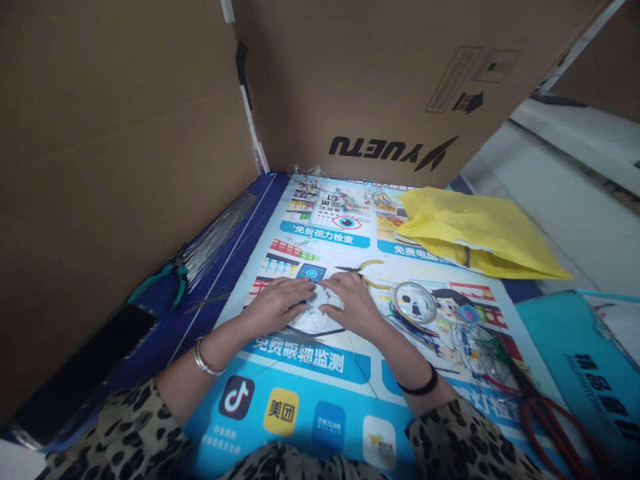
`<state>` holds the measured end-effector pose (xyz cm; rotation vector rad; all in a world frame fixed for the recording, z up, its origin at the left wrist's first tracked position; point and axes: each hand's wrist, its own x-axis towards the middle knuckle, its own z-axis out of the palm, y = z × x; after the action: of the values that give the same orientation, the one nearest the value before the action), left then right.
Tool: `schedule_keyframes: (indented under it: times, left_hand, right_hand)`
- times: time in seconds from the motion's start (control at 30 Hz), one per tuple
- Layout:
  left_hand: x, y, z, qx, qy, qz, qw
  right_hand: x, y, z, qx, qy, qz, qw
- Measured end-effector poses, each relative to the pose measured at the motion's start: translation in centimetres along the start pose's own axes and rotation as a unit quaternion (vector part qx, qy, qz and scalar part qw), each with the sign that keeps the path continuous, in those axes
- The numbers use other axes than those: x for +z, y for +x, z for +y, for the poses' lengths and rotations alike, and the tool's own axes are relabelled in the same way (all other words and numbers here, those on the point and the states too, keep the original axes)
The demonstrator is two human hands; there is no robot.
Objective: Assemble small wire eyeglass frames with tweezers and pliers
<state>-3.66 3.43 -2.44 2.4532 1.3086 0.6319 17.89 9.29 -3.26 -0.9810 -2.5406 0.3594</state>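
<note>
My left hand (281, 303) and my right hand (353, 303) face each other low over the printed sheet. Between their fingertips is a small, thin, silvery wire piece (324, 298), with what look like tiny clear bits on it. Fingers of both hands are bent in and closed on its edges; their exact grip is partly hidden. Just beyond my right hand lie pliers with yellow handles (374, 275). Several loose wires (300, 335) lie on the sheet below my hands. A round roll of clear tape or wire (415, 303) sits right of my right hand.
Cardboard walls (350, 80) rise at the back and left. Teal-handled pliers (165, 280), a wire bundle (220, 240) and a black phone-like slab (90, 373) lie left. A yellow bag (480, 230), red-handled scissors (555, 427) and a teal packet (575, 360) are right. Wire tangles (345, 200) lie behind.
</note>
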Motion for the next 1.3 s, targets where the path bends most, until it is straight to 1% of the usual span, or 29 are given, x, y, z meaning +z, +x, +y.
schedule_keyframes:
  times: [0.17, 0.23, 0.4, 0.5, 0.57, 0.67, 0.8, 0.87, 1.07, 1.3]
  left_hand:
    - [-0.1, 0.0, -0.1, 0.009, 0.003, -0.009, 1.000]
    - [-0.2, 0.0, -0.1, 0.016, -0.002, -0.003, 1.000]
    - [-0.2, -0.1, -0.2, 0.033, -0.013, 0.051, 0.998]
    - [-0.3, -0.2, -0.1, 0.040, -0.008, 0.086, 0.995]
    - [-0.4, -0.2, 0.0, 0.044, -0.007, 0.092, 0.995]
    - [-0.5, -0.1, 0.3, 0.050, -0.010, 0.062, 0.997]
    - [-0.5, 0.0, 0.8, 0.050, -0.002, -0.007, 0.999]
    - [-0.5, 0.1, 0.9, 0.044, 0.003, -0.025, 0.999]
    - [-0.4, 0.1, 1.1, 0.042, 0.006, -0.038, 0.998]
    - [-0.5, 0.0, 0.7, 0.062, -0.029, -0.039, 0.997]
  right_hand:
    - [-0.2, 0.0, -0.3, 0.002, -0.001, -0.006, 1.000]
    - [-0.3, 0.0, -0.4, 0.002, 0.000, -0.006, 1.000]
    - [-0.3, 0.1, -0.3, 0.004, -0.012, -0.008, 1.000]
    - [0.0, 0.1, -0.3, 0.024, -0.023, 0.014, 0.999]
    - [0.1, 0.1, -0.3, 0.040, -0.028, 0.037, 0.998]
    - [0.1, 0.0, -0.3, 0.054, -0.037, 0.051, 0.997]
    - [0.0, 0.0, -0.3, 0.041, -0.035, 0.043, 0.998]
    - [0.1, 0.0, -0.2, 0.037, -0.032, 0.043, 0.998]
    - [0.4, 0.1, 0.2, 0.047, -0.023, 0.041, 0.998]
    - [0.4, 0.2, 0.2, 0.050, -0.019, 0.043, 0.998]
